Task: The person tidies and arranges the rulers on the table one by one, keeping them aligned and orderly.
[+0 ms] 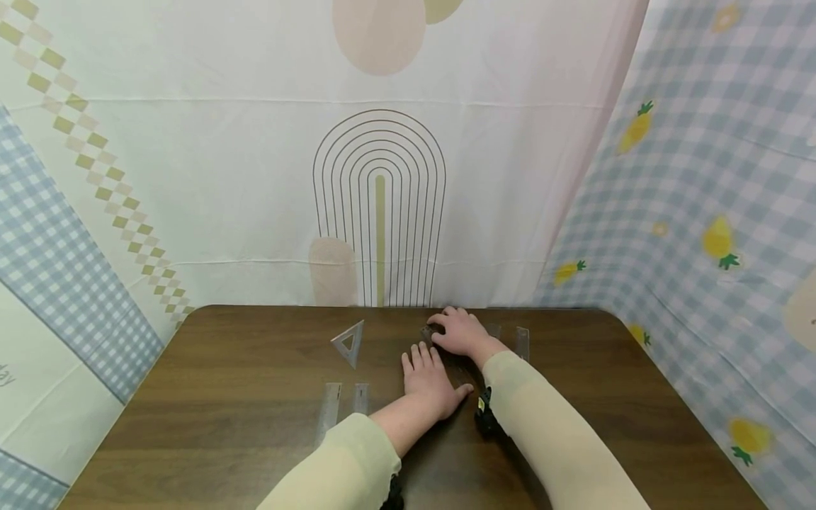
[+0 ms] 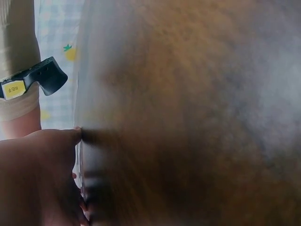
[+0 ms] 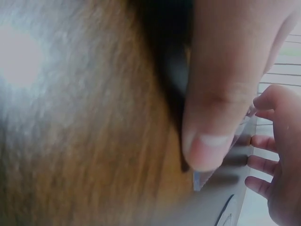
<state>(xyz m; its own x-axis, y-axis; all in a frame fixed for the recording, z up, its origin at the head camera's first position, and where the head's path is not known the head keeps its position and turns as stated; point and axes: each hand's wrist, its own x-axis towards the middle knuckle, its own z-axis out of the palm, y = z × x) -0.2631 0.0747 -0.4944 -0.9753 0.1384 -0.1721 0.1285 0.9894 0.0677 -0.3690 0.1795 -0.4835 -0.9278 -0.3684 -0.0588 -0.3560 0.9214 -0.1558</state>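
Note:
My right hand (image 1: 457, 331) pinches a clear plastic piece (image 1: 426, 331) low over the wooden table, thumb and fingers curled at its edge. In the right wrist view the thumb covers most of that clear piece (image 3: 198, 181), so its full shape is hidden. Just nearer to me, my left hand (image 1: 430, 382) lies palm down with its fingers spread on the table; it shows again as the left hand (image 2: 42, 174) in the left wrist view. Left of both hands lies a clear triangular set square (image 1: 349, 345).
Two clear rulers, one longer (image 1: 329, 411) and one shorter (image 1: 361, 398), lie left of my left forearm. Another clear ruler (image 1: 523, 343) and a faint clear piece (image 1: 494, 330) lie behind my right wrist. A cloth (image 1: 255, 212) hangs behind the brown table (image 1: 223, 382).

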